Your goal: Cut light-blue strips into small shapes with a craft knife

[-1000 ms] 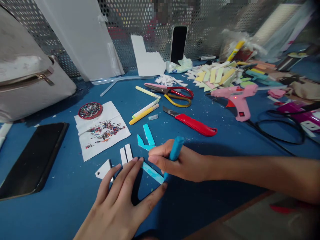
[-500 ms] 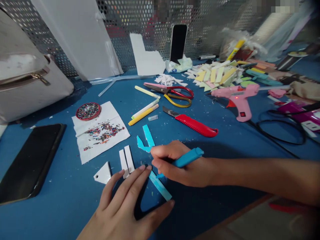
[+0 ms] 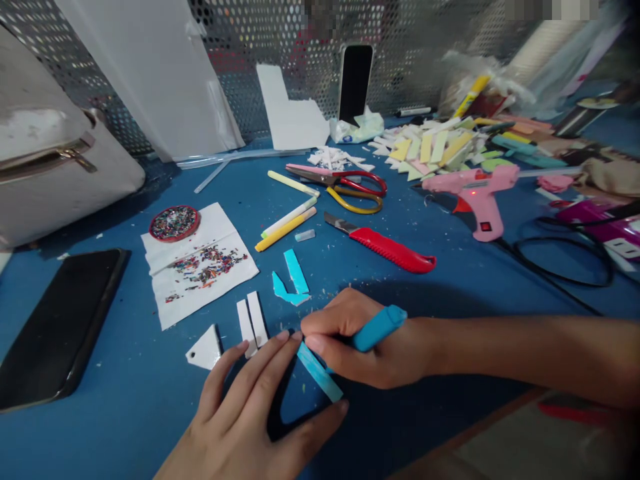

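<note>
My right hand (image 3: 367,340) is closed around a blue marker (image 3: 381,328); its tip is mostly hidden behind my fingers, beside a blue-coloured strip (image 3: 320,373). Spread wide on the table, my left hand (image 3: 250,407) has its fingertips at the strip's upper end and its thumb at the lower end. Just beyond its fingers lie two white strips (image 3: 253,323), partly covered, and a white piece with a small hole (image 3: 205,350). Other bright blue pieces (image 3: 296,273) rest above my right hand.
A red utility knife (image 3: 393,250), scissors (image 3: 357,190) and several markers (image 3: 285,230) lie ahead. On the right are a pink glue gun (image 3: 480,200) with a cable and a pile of cut strips (image 3: 430,150). Paper with coloured bits (image 3: 170,313) and a phone (image 3: 60,327) are left.
My right hand has moved slightly down with the marker, and its fingers now cover more of the tip. The bent blue piece shows more fully. My left hand stays in place.
</note>
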Motion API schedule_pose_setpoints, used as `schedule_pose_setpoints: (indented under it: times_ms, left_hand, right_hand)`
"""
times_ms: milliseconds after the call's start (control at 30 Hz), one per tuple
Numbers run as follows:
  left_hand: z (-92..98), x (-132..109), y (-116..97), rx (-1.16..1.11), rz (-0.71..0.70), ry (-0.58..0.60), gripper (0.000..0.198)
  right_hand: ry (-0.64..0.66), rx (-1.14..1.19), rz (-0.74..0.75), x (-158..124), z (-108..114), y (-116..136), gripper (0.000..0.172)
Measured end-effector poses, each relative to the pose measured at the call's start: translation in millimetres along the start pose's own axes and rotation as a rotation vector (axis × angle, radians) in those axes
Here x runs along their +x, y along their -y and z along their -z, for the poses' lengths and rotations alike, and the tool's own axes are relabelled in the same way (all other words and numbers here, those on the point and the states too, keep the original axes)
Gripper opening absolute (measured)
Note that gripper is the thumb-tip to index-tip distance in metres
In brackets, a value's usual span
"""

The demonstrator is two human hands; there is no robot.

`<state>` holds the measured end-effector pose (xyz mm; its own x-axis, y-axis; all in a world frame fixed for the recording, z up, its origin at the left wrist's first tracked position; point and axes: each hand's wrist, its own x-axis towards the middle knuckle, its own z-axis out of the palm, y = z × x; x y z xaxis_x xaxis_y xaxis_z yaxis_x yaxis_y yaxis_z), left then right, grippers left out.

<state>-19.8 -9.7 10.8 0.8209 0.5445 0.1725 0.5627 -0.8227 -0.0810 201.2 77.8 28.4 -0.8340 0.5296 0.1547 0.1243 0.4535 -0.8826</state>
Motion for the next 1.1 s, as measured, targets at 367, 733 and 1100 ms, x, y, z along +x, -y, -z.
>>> schedule_pose_setpoints:
  times_ms: [367,733,1100]
  left_hand:
    - [-2.6,1,-11,-0.019,0.162,0.018,0.052]
    - [-2.9,1,-12,-0.045,0.156,0.021,0.054]
    - [-5.9,1,-15,-0.005,0.176,-0.035,0.051]
  right_hand:
    - [-0.014,-0.035,-0.043,1,2,4,0.031]
    - [0.000,-0.005,-0.014,1,1,3,0.030]
    - [-0.056,-0.082,-0.073,1,1,4,0.029]
